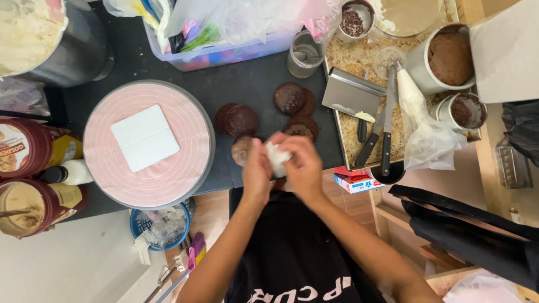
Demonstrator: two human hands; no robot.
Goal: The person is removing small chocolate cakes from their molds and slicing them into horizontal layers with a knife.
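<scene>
My left hand (257, 171) and my right hand (303, 165) are together at the near edge of a dark counter (247, 84), both closed on a crumpled white tissue (277, 155). Just beyond my fingers lie several round dark chocolate cake layers (241, 119), some stacked (296, 105). One layer sits partly hidden behind my left hand. To the left stands a pink round turntable (185, 120) with a white square board (145, 137) on it.
A metal tray (349, 59) at the right holds a bench scraper (351, 92), knives (386, 132), a piping bag (418, 120) and tins of brown cake (449, 56). Jars (31, 148) and a big metal bowl (62, 39) stand at the left. A plastic bin (224, 53) sits at the back.
</scene>
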